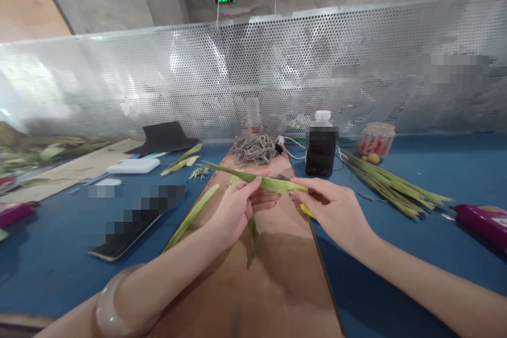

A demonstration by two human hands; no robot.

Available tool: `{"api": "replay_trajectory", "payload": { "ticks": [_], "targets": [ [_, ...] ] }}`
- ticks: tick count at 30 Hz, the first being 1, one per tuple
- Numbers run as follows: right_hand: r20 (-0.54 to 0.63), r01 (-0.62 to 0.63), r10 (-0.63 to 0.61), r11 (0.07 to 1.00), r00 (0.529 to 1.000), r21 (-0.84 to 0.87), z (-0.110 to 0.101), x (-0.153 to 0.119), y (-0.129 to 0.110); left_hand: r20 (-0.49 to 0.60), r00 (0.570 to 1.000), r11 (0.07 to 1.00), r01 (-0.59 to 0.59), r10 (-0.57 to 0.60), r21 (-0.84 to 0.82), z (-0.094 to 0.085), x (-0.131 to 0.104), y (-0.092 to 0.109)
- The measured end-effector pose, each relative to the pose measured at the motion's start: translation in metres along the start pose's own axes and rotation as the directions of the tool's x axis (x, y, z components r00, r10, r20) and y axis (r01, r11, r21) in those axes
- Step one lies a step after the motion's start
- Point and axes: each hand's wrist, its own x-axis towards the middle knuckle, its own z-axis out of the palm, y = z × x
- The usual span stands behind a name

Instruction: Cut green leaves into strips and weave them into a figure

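Observation:
Between my two hands a long green leaf [273, 185] is stretched sideways above a brown wooden board [277, 280]. My left hand [241, 200] pinches it near its middle, thumb on top, and its narrow end points off to the left. The wider right end is gripped by thumb and fingers of my right hand [336, 206]. Something yellow [307, 210], partly hidden, shows beneath my right hand. Another green leaf piece [252, 237] hangs or lies below my left hand; I cannot tell which. One more leaf strip [194, 216] rests along the board's left edge.
Grey cord [255, 149] lies heaped at the board's far end. To the right are a dark bottle [320, 150], a clear jar [376, 140], a leaf bundle [390, 185] and a purple packet [483, 222]. A phone-like dark slab [130, 227] lies left; a perforated metal screen [198, 74] stands behind.

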Motion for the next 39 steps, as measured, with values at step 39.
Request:
{"api": "replay_trajectory", "payload": {
  "ticks": [39],
  "targets": [
    [0.261, -0.402, 0.305, 0.708, 0.916, 0.581, 0.008, 0.003, -0.002, 0.203, 0.943, 0.914, -0.312, 0.264, 0.260, 0.001, -0.001, -0.002]
  ]
}}
